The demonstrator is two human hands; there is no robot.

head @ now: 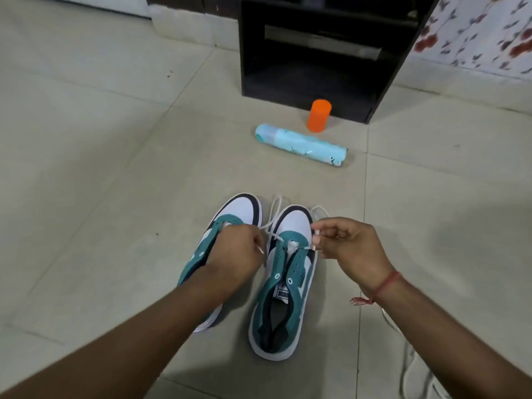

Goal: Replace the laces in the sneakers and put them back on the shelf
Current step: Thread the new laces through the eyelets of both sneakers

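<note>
Lace (272, 223) between both hands' fingers (316, 240)

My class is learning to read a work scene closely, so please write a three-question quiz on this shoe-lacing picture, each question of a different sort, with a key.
1. True or false: the spray can stands upright on the floor.
2. Multiple choice: which sneaker is being laced? A) the left sneaker B) the right sneaker C) neither
3. Fill in: the orange cap stands in front of the black ____.

Key
1. False: it lies on its side.
2. B: the left hand and right hand each pinch an end of the white lace at its front eyelets.
3. Shelf.
</note>
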